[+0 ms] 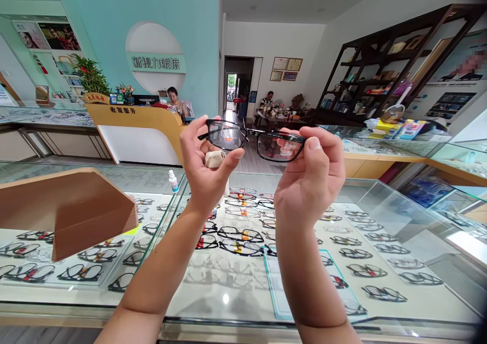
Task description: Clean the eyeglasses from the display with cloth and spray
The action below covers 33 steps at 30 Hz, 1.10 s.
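A pair of black-framed eyeglasses (255,132) is held up in the air between my two hands, tilted down to the right. My left hand (207,164) grips the frame's left end with its upper fingers and also has a bunched cream cloth (215,159) tucked in it. At the frame's right end, my right hand (310,169) pinches the rim with thumb and fingers. Below my arms is a glass display case (228,293) with rows of eyeglasses inside. A teal-edged sheet (279,288) is beside my right forearm.
A small white spray bottle (173,181) stands on the glass to the left. A brown wooden-looking object (87,207) covers part of the left case. Two people sit farther back, one behind the yellow-and-white counter (144,136). Dark shelves (376,70) stand at right.
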Available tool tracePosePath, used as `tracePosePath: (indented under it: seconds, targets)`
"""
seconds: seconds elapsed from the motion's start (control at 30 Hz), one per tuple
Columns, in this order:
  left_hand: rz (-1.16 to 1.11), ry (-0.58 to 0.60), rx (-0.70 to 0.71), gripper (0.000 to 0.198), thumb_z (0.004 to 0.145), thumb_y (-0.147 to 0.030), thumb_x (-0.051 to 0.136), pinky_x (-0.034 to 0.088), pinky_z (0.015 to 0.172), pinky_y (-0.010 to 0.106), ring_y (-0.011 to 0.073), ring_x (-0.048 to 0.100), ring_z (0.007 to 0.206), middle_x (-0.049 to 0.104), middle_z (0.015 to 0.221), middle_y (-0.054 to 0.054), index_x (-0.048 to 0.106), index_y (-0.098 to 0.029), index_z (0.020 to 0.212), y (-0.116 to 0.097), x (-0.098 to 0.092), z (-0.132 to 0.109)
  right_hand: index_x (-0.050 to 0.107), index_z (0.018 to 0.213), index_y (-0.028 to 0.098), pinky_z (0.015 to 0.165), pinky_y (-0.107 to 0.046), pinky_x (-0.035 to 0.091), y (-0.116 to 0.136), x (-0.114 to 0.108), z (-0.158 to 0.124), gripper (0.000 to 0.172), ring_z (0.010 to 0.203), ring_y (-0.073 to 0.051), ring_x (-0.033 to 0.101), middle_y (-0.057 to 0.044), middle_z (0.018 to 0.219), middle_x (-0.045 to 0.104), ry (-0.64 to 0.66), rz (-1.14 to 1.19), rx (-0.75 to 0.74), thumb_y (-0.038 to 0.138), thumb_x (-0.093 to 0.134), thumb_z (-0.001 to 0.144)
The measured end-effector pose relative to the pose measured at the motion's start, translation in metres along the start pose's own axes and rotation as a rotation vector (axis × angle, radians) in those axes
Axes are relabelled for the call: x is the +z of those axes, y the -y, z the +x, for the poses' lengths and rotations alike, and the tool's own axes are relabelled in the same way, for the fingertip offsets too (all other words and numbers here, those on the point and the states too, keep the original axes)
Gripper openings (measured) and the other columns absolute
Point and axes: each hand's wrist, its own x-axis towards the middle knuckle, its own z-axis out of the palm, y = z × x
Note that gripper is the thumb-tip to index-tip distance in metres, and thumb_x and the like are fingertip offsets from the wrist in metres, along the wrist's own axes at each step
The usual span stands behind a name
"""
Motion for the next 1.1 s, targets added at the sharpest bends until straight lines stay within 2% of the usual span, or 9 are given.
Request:
tracePosePath:
  seconds: [0.13,0.27,0.4,0.53,0.67,0.8,0.93,1.1]
  targets:
    - [0.06,-0.003,-0.111,0.08,0.093,-0.075,0.081,0.064,0.077,0.032,0.0198,0.079,0.098,0.071,0.145,0.014,0.048,-0.037,0.154,-0.013,0.002,-0.001,0.079,0.104,0.027,0.093,-0.038,0.064,-0.002,-0.002,0.002,0.013,0.102,-0.02,0.079,-0.003,0.104,0.076,-0.028,-0.02,0.035,0.033,0.067,0.107]
    - [0.023,0.001,-0.119,0.074,0.096,-0.07,0.081,0.065,0.071,0.033,0.0203,0.081,0.091,0.079,0.133,0.01,0.046,-0.038,0.153,-0.028,0.002,0.0,0.081,0.105,0.027,0.088,-0.034,0.061,-0.007,-0.006,0.003,0.013,0.098,-0.018,0.077,-0.002,0.104,0.076,-0.041,-0.057,0.101,0.031,0.069,0.106]
    - [-0.024,-0.024,-0.103,0.07,0.096,-0.06,0.086,0.067,0.075,0.034,0.0206,0.082,0.092,0.081,0.132,0.009,0.049,-0.038,0.152,-0.034,-0.001,0.002,0.08,0.11,0.029,0.093,-0.036,0.061,-0.018,-0.011,0.002,0.013,0.103,-0.019,0.078,-0.002,0.11,0.076,0.055,-0.09,0.14,0.033,0.067,0.107]
    - [-0.04,-0.012,-0.111,0.076,0.096,-0.06,0.087,0.064,0.071,0.031,0.0194,0.081,0.091,0.079,0.136,0.01,0.048,-0.038,0.157,-0.028,-0.008,0.007,0.077,0.111,0.029,0.101,-0.039,0.061,-0.022,-0.014,0.003,0.014,0.109,-0.02,0.078,-0.003,0.111,0.078,0.166,-0.127,0.15,0.029,0.064,0.107]
    - [-0.032,0.126,-0.098,0.078,0.095,-0.06,0.087,0.065,0.072,0.03,0.0201,0.081,0.093,0.079,0.134,0.008,0.053,-0.038,0.161,-0.021,-0.017,0.014,0.082,0.106,0.029,0.105,-0.04,0.059,-0.01,-0.015,0.011,0.014,0.113,-0.021,0.077,-0.003,0.115,0.083,0.331,-0.121,0.261,0.031,0.069,0.104]
    - [-0.07,0.271,-0.065,0.075,0.097,-0.056,0.087,0.066,0.073,0.031,0.017,0.077,0.085,0.079,0.135,0.007,0.056,-0.039,0.164,-0.018,-0.025,0.018,0.085,0.092,0.028,0.097,-0.04,0.06,0.0,-0.014,0.017,0.009,0.104,-0.021,0.076,-0.002,0.107,0.086,0.53,-0.097,0.428,0.031,0.077,0.096]
    - [-0.113,0.325,-0.043,0.075,0.099,-0.053,0.085,0.067,0.075,0.032,0.018,0.078,0.09,0.08,0.133,0.007,0.055,-0.041,0.167,-0.017,-0.028,0.021,0.087,0.093,0.029,0.091,-0.036,0.06,-0.001,-0.014,0.016,0.01,0.095,-0.019,0.074,0.0,0.096,0.085,0.559,-0.009,0.507,0.03,0.078,0.096]
    - [-0.17,0.371,-0.037,0.077,0.099,-0.055,0.085,0.065,0.07,0.032,0.0189,0.078,0.087,0.08,0.133,0.006,0.052,-0.045,0.168,-0.019,-0.029,0.023,0.088,0.096,0.03,0.097,-0.037,0.061,-0.005,-0.015,0.012,0.008,0.097,-0.019,0.075,0.0,0.098,0.085,0.598,0.065,0.602,0.034,0.081,0.096]
